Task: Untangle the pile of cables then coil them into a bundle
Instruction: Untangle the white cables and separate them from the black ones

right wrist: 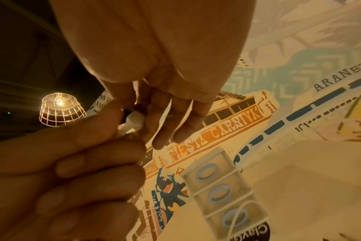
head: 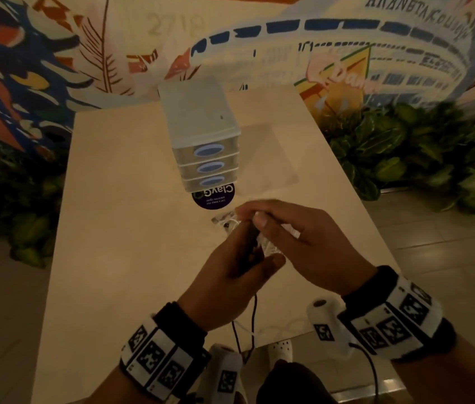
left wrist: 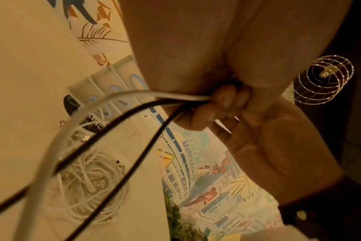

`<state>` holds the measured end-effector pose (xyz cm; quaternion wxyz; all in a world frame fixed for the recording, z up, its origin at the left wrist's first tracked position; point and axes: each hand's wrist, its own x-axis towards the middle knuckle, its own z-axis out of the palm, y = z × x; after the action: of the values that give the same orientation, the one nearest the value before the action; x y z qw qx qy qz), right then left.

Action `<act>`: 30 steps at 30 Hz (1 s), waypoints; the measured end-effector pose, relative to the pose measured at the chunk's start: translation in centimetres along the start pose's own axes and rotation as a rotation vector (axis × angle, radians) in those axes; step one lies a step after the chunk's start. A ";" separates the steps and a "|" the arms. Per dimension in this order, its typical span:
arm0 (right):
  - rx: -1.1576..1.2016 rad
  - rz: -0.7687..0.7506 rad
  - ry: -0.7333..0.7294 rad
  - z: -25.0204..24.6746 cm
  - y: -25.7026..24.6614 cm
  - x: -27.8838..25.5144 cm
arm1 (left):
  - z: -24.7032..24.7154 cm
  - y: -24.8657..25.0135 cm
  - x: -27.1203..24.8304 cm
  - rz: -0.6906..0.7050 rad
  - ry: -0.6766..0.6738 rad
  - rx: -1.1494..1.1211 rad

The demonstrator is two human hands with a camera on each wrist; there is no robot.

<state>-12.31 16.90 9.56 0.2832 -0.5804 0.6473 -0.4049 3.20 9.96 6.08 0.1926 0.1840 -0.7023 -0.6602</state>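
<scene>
Both hands met above the table (head: 119, 199); the left hand (head: 230, 275) gripped black cable (left wrist: 122, 184) and white cable (left wrist: 52, 146); the right hand (head: 297, 243) pinched a half-hidden white plug (right wrist: 133, 122); the pile (left wrist: 89, 184) lay blurred below.

2 hands (head: 230, 269) (head: 297, 243), 1 drawer unit (head: 201, 123) — 3 drawers — 1 round sticker (head: 214, 198), 1 table (head: 119, 217).

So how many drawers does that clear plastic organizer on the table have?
3, stacked one over another in the organizer: top drawer, middle drawer, bottom drawer, each with a blue oval handle. None looks hidden.
</scene>
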 end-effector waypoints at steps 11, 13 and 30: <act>-0.116 -0.124 0.047 -0.1 0.7 -0.6 | -0.6 -0.4 -0.2 -0.188 0.020 0.138; -0.208 -0.239 -0.018 0.3 0.4 -0.6 | -0.7 -0.9 -0.3 -0.138 0.046 0.172; 0.366 0.256 -0.404 5.3 1.6 -2.4 | -2.4 2.4 -1.1 -0.054 0.254 -0.522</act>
<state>-8.33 18.27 5.26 0.5548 -0.5020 0.5622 -0.3523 5.35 8.57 8.58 0.3019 0.2280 -0.4737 -0.7953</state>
